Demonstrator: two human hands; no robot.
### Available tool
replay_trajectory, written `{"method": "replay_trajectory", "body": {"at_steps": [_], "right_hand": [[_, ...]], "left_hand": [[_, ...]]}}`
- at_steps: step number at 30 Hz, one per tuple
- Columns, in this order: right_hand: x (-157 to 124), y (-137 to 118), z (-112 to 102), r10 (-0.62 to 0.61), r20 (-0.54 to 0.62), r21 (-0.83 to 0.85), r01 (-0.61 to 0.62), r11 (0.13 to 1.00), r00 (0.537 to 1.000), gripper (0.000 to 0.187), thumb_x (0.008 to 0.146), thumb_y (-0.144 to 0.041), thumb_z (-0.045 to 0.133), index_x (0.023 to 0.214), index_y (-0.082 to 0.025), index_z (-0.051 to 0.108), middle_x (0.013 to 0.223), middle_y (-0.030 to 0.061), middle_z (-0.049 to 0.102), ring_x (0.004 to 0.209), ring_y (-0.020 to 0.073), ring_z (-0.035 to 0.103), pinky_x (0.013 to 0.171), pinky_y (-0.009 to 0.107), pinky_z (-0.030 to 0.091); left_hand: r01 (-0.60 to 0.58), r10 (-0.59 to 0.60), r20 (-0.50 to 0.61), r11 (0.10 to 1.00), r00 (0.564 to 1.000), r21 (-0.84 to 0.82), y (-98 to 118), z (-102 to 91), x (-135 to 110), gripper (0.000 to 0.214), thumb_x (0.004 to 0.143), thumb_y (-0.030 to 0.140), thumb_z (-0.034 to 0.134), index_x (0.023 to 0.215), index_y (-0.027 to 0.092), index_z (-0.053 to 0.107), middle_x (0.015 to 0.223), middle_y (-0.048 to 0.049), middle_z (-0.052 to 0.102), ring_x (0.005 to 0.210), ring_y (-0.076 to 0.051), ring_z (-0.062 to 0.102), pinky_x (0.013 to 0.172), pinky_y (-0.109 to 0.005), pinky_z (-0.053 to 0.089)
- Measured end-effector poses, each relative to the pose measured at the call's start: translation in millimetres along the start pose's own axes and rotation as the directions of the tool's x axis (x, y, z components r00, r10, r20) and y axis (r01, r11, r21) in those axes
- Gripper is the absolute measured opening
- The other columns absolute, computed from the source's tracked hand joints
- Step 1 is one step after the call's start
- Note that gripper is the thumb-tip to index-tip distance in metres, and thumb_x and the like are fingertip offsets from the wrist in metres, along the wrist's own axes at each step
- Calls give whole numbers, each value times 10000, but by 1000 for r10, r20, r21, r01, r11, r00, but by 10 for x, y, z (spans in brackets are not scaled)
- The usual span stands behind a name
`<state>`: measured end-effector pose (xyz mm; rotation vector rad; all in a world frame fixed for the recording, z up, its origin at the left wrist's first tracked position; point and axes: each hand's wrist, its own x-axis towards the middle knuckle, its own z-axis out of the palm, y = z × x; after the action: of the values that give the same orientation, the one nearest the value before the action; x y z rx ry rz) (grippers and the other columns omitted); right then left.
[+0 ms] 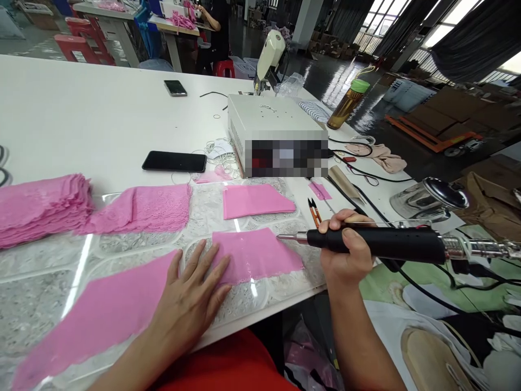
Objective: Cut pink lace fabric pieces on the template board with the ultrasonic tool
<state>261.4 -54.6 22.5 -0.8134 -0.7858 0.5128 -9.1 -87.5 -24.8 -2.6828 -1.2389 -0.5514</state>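
Observation:
My left hand [197,288] lies flat with fingers spread, its fingertips on the left edge of a small pink fabric piece [254,255]. Beneath its wrist and outer side is a longer pink fabric piece [109,304]. In my right hand [345,250] is a thick black pen-shaped tool with a metal tip [382,243], cabled at its rear. The tip points left, at the upper right edge of the small piece; whether it touches cannot be seen. Just behind lies a neat pink fabric stack [256,201]. Two lacy pink piles [40,209] [142,209] sit further left.
A grey control box [277,117] stands behind the fabric. Orange-handled thread snips [313,212] lie near my right hand. Around them are a black phone [174,162], a second phone [175,88], a metal mug [427,198], a green-capped bottle [348,106] and cables. Another person sits far back.

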Motion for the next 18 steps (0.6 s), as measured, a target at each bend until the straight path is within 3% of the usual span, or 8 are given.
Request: {"method": "replay_trajectory", "body": {"at_steps": [9,18], "right_hand": [[-3,20,-28,6,23,-10,-5,1000,1000,112,638,-212,597,741,-202,554,778,-11,511,619,96,479,523,262,469],[15,19,-10,14,49,-13,-13,1000,999,106,648,-207,612,738,-201,557,769,-12,530,616,98,507,545,275,488]], "left_hand": [[22,-22,-5,1000,1000,-18,6,-2,-1,394,972,293,439,1342,209,546,1430,-116,507,1384,-357,372,1116,-582,249],[-32,32,-5,999,999,32,-17,-12,17,390,970,289,437,1332,179,532,1419,-141,509,1367,-385,378,1079,-596,269]]}}
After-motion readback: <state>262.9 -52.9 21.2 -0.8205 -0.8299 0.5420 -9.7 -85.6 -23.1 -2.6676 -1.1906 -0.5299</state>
